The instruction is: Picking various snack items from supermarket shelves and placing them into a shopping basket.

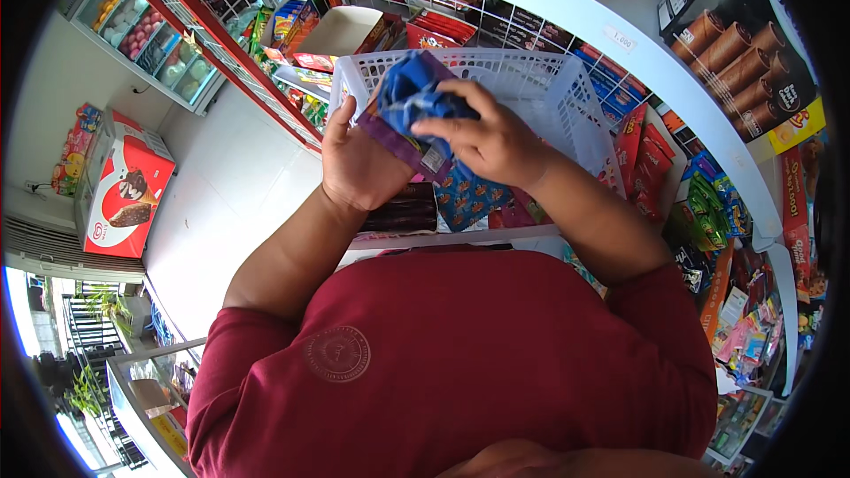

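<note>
My left hand (365, 169) supports a purple snack packet (390, 141) from below, palm up, with the thumb raised at its side. Bunched on top of the packet is a blue cloth (408, 93), pinched in the fingers of my right hand (505, 136). Much of the packet's front is hidden by the cloth and fingers. Both hands are over a white perforated plastic basket (568, 79). In its near part lie a dark brown pack (402, 209) and a blue patterned packet (470, 199), partly covered by my forearm and hand.
A white curved shelf edge (584, 20) arches over the basket. Behind it is a wire-grid rack (518, 23) with boxed snacks. An open cardboard box (342, 30) stands beyond the basket. Red packets (647, 166) sit right. An ice cream freezer (129, 186) stands on the left floor.
</note>
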